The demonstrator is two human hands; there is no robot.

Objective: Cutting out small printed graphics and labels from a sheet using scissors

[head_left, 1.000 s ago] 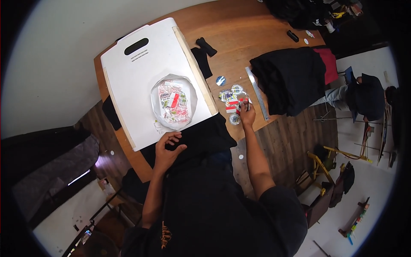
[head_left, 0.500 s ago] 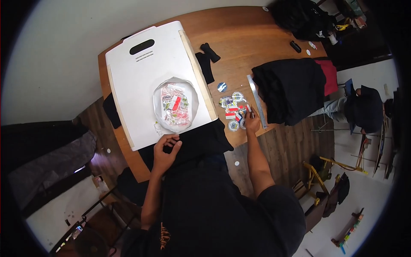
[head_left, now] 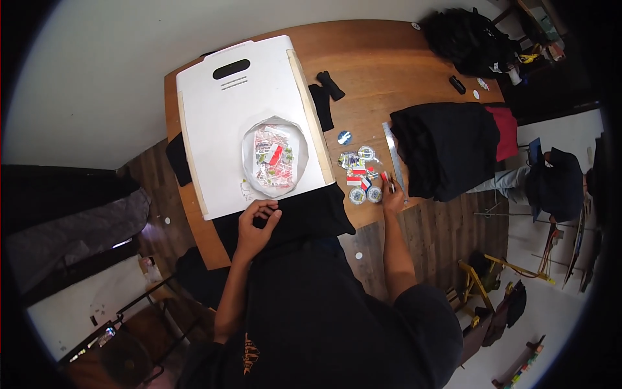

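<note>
Left hand [head_left: 254, 230]: fingers loosely curled, thumb apart, nothing seen in their grasp; black cloth [head_left: 308, 214] beneath, round white bag [head_left: 302, 159] just beyond the fingertips, on white board [head_left: 217, 129]. Right hand [head_left: 392, 200]: fingers pinched nearly together, red-and-white tag [head_left: 384, 176] at their tips; clear discs [head_left: 357, 195] just left, ruler [head_left: 394, 155] just beyond, black garments [head_left: 444, 146] beyond and right.
</note>
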